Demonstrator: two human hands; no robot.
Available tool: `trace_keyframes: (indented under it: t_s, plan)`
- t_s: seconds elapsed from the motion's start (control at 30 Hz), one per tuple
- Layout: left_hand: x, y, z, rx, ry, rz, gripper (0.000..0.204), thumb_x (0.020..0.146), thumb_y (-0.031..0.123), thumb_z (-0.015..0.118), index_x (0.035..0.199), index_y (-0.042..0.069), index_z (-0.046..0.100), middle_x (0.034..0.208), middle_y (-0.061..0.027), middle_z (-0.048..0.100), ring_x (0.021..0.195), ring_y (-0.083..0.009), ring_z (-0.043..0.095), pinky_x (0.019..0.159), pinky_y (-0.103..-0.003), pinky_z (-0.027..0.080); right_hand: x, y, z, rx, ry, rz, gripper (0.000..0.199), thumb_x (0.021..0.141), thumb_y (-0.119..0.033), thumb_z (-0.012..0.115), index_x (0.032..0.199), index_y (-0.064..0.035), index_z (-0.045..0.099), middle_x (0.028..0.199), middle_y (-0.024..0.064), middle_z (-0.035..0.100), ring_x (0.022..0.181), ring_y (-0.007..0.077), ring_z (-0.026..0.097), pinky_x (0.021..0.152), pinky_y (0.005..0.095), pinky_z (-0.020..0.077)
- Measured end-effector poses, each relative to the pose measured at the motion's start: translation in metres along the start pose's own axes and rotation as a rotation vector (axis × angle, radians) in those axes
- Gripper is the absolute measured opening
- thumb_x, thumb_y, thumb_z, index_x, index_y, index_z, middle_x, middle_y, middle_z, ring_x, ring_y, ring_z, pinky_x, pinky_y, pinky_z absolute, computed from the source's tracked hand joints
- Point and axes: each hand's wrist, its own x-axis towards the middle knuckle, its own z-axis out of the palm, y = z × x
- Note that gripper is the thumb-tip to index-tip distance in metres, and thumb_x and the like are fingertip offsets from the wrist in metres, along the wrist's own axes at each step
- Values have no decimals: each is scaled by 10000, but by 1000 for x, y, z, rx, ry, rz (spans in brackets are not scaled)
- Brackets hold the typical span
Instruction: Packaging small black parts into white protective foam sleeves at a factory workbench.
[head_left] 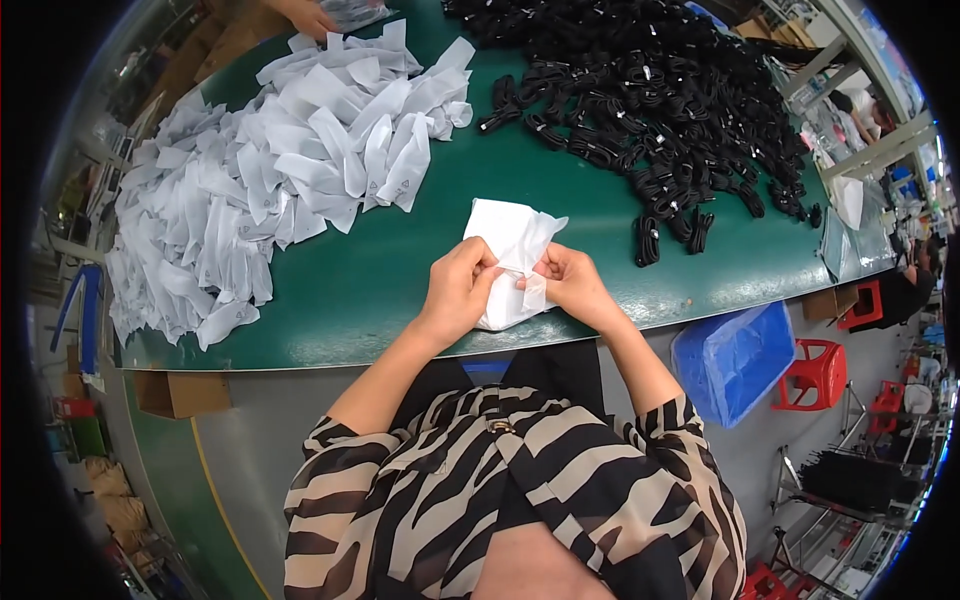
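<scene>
At the near middle of the green table (400, 300), a white stack of what look like flat bags or sheets (497, 222) lies in front of me. Above it, both hands hold a thin translucent white plastic bag (541, 235). My left hand (460, 287) pinches one side between thumb and fingertips. On the other side my right hand (574, 286) grips it the same way, with the fingertips of both hands close together. Whether anything is inside the bag cannot be made out.
A large heap of filled translucent white bags (300, 165) covers the table's left. Coiled black cables (660, 120) are piled at the far right. A co-worker's hand (308, 18) reaches in at the far left. Beyond the near edge stand a blue bin (735, 360) and a red stool (815, 375).
</scene>
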Motion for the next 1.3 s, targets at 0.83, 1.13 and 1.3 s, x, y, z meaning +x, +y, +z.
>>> trace_keyframes:
  t_s: [0.83,1.13,1.3]
  plan:
    - [8,18,24,72,155,193,286,837,68,719,1095,15,608,1170,-149,604,1045,-278,594,806,-363,498,-2,16,-19,-330,374,-182,187,725,-8,584,864,91,662,737,252,674,660,314,687,635,410,521]
    - [-14,-20,50,-9,24,1,850,1003,449,494,1539,-65,81,1583,-349,49,1480,-473,113,1192,-486,138,21,15,-12,-427,214,92,337,772,-62,638,1083,68,657,990,164,715,887,231,683,797,364,523]
    - [-23,-22,51,-37,25,86,876,1003,465,484,1540,-70,45,1595,-328,46,1492,-437,107,1194,-476,127,21,7,-7,235,-7,162,591,862,-88,672,1408,-7,460,1344,97,564,1174,183,558,972,321,469]
